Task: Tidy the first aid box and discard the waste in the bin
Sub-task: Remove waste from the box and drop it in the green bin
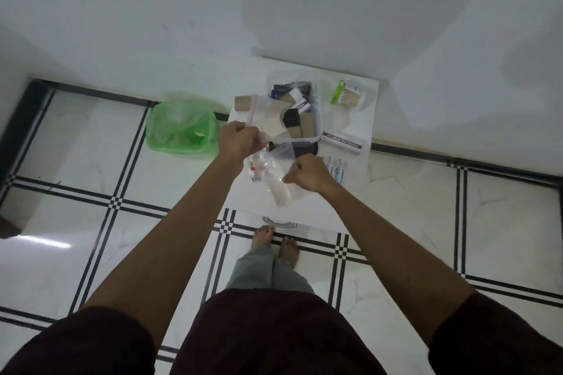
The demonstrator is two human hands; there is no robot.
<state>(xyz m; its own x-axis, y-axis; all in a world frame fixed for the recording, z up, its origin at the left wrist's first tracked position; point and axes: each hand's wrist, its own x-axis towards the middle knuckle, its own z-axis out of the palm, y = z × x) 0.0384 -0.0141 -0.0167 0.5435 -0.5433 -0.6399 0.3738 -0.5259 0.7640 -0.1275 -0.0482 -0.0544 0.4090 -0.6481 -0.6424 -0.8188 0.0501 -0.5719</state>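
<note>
White table (pixel 344 207): both hands clenched on clear bag (pixel 278 161); box (pixel 342 141) reads "OINTMENT".

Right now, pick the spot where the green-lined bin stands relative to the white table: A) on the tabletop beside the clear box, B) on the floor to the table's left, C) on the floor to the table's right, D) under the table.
B: the green-lined bin sits on the tiled floor against the wall, just left of the white table, apart from the clear box.
</note>
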